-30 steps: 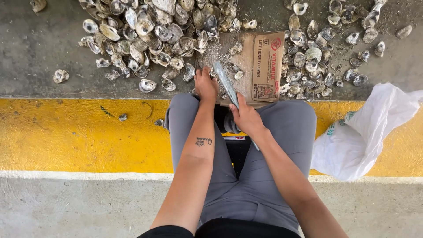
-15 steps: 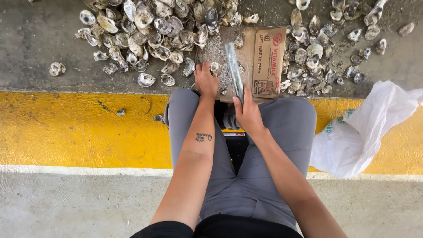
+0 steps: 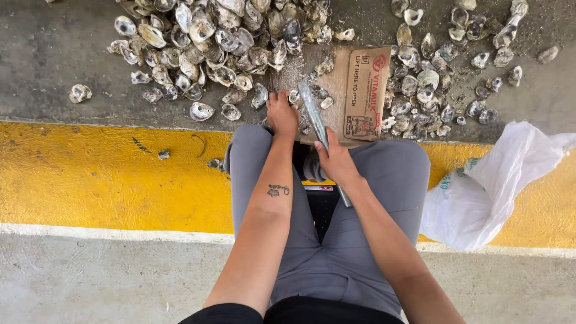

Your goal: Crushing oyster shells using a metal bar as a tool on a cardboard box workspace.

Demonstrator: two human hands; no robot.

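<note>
Fingers of the right hand (image 3: 337,161) wrap tight round the handle end of a long, flat grey metal blade (image 3: 313,113), which slants up and away from the fist so that its far end lies over a flattened brown cardboard sheet (image 3: 354,90). Just to the left of that grip, the left hand (image 3: 282,113) presses down, closed over a small grey oyster shell (image 3: 293,96) at the near edge of the cardboard; the shell peeks out beside the fingertips and sits close against the blade, though whether the two touch cannot be told. A few loose shell bits (image 3: 326,102) lie just beyond the blade on the cardboard. Both forearms run back from the grip over knees in grey trousers (image 3: 396,174), and the left forearm bears a small dark tattoo (image 3: 277,190). Beyond and to the left of the hands spreads a big heap of grey-white oyster shells (image 3: 210,42) on wet grey concrete ground (image 3: 54,48); a second, looser scatter of shells (image 3: 438,78) lies beyond and to the right, past the cardboard. A yellow painted kerb (image 3: 90,180) runs under the knees on both sides, and a crumpled white plastic bag (image 3: 492,186) rests on it well off to the right of the grip.
</note>
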